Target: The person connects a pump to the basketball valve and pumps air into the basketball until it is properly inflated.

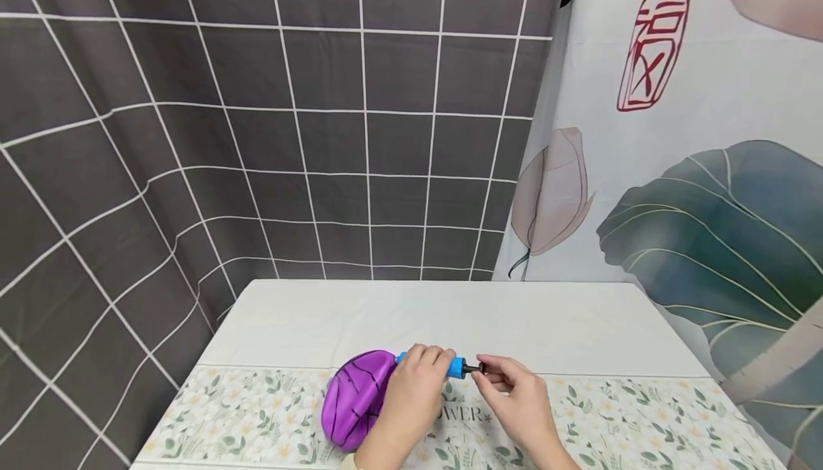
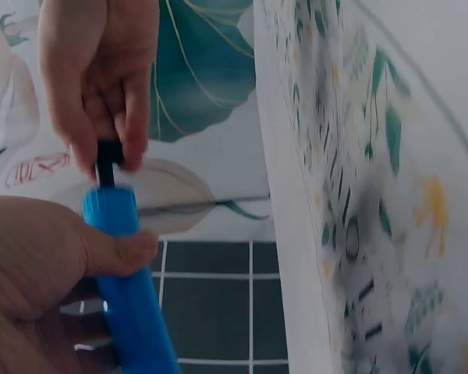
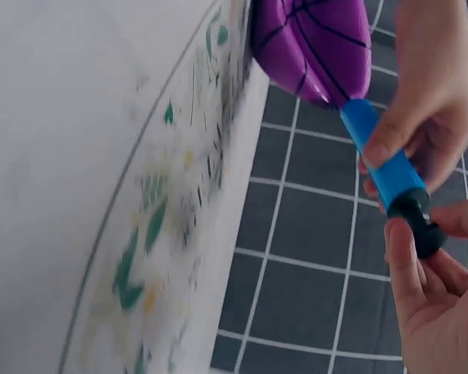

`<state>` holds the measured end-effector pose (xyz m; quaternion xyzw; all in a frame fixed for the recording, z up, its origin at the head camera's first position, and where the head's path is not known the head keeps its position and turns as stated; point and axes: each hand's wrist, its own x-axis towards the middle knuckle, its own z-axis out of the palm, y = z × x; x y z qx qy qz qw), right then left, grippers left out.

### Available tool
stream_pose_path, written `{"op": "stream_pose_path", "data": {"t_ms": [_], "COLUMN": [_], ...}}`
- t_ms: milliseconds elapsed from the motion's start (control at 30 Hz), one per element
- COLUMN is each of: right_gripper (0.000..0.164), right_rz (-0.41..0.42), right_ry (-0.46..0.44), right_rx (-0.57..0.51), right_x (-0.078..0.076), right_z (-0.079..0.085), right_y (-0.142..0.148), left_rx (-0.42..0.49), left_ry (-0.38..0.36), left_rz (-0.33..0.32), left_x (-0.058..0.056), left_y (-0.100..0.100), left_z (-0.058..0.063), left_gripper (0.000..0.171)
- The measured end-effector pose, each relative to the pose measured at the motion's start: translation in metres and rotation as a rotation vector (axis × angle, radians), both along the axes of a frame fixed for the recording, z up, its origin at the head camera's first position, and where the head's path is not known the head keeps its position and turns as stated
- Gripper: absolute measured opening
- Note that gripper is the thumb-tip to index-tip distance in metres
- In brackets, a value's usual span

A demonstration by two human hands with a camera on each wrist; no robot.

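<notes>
- A hand-held pump with a bright blue, ribbed-capped cylindrical plastic barrel (image 3: 390,167) lies across the gap between both hands, above the white desk (image 1: 276,327); seen from the head, its exposed end is at two o'clock from the left hand (image 1: 414,391).
- The barrel is the pump's container: a thin black rod (image 2: 105,175) runs into its capped end, with a length of rod showing outside; the inside is hidden by the opaque blue wall.
- The left hand is wrapped round the barrel, its thumb laid along the blue surface.
- The right hand (image 1: 517,391), at three o'clock from the left, pinches the black knob-like handle (image 3: 427,239) at the rod's outer end between thumb and fingers.
- A glossy purple, black-lined ball (image 1: 350,406), dented and creased into a wedge, sits at nine o'clock from the left hand, meeting the barrel's far end; whether a needle enters it cannot be told, and its interior is hidden.
- A floral-printed strip (image 1: 244,413) crosses the desk, dark lettering at four o'clock from the left hand.
- A dark grey, white-gridded fabric curtain (image 1: 321,141) hangs at eleven o'clock from the desk.
</notes>
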<state>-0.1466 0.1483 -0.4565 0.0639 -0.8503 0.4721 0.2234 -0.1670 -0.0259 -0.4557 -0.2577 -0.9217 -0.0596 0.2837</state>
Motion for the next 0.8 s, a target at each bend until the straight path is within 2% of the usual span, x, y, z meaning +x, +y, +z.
{"op": "stream_pose_path", "data": {"t_ms": [133, 267, 467, 633, 800], "right_gripper": [0.025, 0.027, 0.026, 0.027, 0.027], "right_rz": [0.008, -0.041, -0.111, -0.121, -0.102], "right_ry": [0.024, 0.064, 0.072, 0.079, 0.096], "right_rx": [-0.008, 0.029, 0.082, 0.084, 0.087], "right_x": [-0.001, 0.000, 0.001, 0.000, 0.000], "right_z": [0.006, 0.013, 0.019, 0.016, 0.010], "right_y": [0.015, 0.035, 0.056, 0.055, 0.038], "left_rx": [0.056, 0.071, 0.078, 0.056, -0.007], "left_ry": [-0.053, -0.064, -0.075, -0.041, -0.028], "left_rz": [0.002, 0.029, 0.039, 0.048, 0.075], "left_x": [-0.005, -0.008, -0.010, -0.009, -0.007], "left_y": [-0.009, -0.014, -0.015, -0.013, -0.010], "left_z": [0.002, 0.004, 0.005, 0.006, 0.006], "left_gripper": [0.042, 0.039, 0.039, 0.040, 0.044]}}
